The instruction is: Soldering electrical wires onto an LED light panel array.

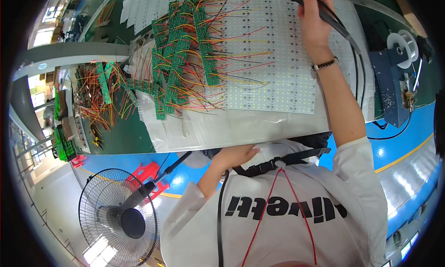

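My right grip [316, 23] holds a black tool [340, 28] by the white panel's [278, 88] far-right corner; my left grip [235, 156], nearside of the panel, I can't tell how wide.

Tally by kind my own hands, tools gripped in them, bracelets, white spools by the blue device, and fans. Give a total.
Hands: 2, left hand and right hand
Gripped tools: 1, black tool
Bracelets: 1, dark bracelet
Spools: 1, white spool
Fans: 1, black fan
Total: 6
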The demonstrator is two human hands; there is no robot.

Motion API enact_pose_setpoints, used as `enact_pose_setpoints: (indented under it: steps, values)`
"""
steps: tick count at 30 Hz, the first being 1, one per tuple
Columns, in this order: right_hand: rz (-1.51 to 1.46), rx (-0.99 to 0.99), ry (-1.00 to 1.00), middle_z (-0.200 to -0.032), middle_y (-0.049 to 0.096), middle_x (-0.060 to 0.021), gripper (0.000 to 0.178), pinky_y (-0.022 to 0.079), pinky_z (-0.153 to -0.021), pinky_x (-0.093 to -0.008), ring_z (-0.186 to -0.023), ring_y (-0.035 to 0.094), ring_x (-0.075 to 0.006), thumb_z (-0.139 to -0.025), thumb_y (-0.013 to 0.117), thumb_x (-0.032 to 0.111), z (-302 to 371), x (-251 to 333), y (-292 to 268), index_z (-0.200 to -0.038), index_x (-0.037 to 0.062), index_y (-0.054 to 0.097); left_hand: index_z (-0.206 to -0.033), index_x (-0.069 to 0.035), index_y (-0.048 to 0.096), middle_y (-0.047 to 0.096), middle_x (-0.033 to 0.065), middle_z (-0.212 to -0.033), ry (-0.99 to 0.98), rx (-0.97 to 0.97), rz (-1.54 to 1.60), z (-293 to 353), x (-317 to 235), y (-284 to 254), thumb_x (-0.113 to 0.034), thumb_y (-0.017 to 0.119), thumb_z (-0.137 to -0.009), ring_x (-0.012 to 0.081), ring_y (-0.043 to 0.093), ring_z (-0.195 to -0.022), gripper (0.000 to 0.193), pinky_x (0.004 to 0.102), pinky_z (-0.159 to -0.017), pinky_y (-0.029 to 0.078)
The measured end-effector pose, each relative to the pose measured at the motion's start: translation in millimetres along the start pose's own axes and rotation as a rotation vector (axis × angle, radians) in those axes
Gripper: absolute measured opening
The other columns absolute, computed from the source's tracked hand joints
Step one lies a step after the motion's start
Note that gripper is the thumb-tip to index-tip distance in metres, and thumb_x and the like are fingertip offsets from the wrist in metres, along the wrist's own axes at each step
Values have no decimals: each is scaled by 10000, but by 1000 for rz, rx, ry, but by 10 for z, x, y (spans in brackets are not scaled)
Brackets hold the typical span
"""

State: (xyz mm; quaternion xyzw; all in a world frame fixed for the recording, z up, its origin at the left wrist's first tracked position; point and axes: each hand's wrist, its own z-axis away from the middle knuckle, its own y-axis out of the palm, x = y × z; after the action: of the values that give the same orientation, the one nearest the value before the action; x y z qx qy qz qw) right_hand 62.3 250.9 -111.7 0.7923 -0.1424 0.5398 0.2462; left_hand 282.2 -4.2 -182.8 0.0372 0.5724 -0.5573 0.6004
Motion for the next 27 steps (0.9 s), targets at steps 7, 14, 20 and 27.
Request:
enact_pose_setpoints:
  steps: [7,14,20,27]
  values:
    - [-50,-11,14,-544,508,-26,227,342,-436,-229,-478,445,-78,-824,591,146,-19,-17,-22,-715,85,402,-916,-31,595,583,98,-816,0,111,209,290,-1046,-1880,-129,590,-833,242,580,-648,129,315,-565,463]
    - [-92,-51,54,-557,490,-19,233,336,-434,-224,-478,445,-76,-825,596,150,-38,-44,-77,-722,93,396,-889,-61,590,589,57,-863,217,-755,-553,-980,-574,-2372,-71,622,-746,246,589,-742,147,350,-620,481]
    - [-59,-46,67,-557,493,-20,232,334,-432,-221,-477,446,-74,-822,594,157,-30,2,-53,-724,92,393,-859,-78,599,584,28,-846,313,-769,-805,-1312,-356,-2333,-91,656,-725,236,584,-776,146,344,-655,488]
    - [-24,-28,75,-555,497,-22,236,339,-437,-215,-473,438,-71,-817,592,152,-34,27,-62,-702,94,395,-858,-84,610,601,30,-842,433,-746,-802,-1498,-355,-2408,-120,649,-757,237,591,-780,114,346,-661,494]
